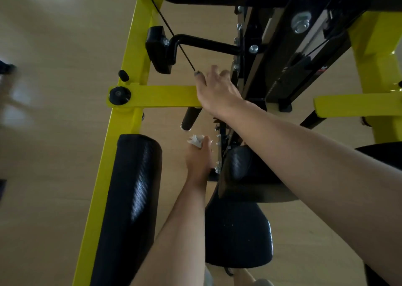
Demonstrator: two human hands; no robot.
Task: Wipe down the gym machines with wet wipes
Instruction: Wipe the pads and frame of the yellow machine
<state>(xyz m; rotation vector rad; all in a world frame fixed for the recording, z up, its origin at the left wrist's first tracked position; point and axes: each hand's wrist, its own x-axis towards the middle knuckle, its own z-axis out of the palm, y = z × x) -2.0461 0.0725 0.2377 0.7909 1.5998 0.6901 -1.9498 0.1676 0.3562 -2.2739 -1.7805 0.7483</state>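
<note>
Nearest the camera, two bare forearms are seen reaching down into a yellow-framed gym machine (130, 46) that stands on a pale wood floor (54, 35). A long black roller pad (130, 198) sits on the left side of the frame, and a black vinyl seat pad (239, 235) is tucked under the arms.

A bit further in, the wet wipe (196, 141) is found bunched up in the left hand (199, 161), just beside the seat's adjustment rail with its little bolts. The left hand's grip is curled tight around the wipe, with only a white crumpled tuft poking out past the fingers. It's probably feather-light, soft and floppy, a bit slippery from being damp, and easy to tear on those bolt ends, so it's best kept wadded in the palm with a flat patch pressed out for rubbing.

Further still, the right hand (214, 90) is laid over the inner end of the yellow crossbar (161, 95), next to the black upright. Its grip looks loose, fingers bent over the bar's end rather than clamped, though the fingertips are mostly hidden, so that's a judgement. A short black handle (190, 118) hangs just below it.

Farthest off, a black crank arm (206, 43) and thin cable (174, 35) can be made out.
</note>
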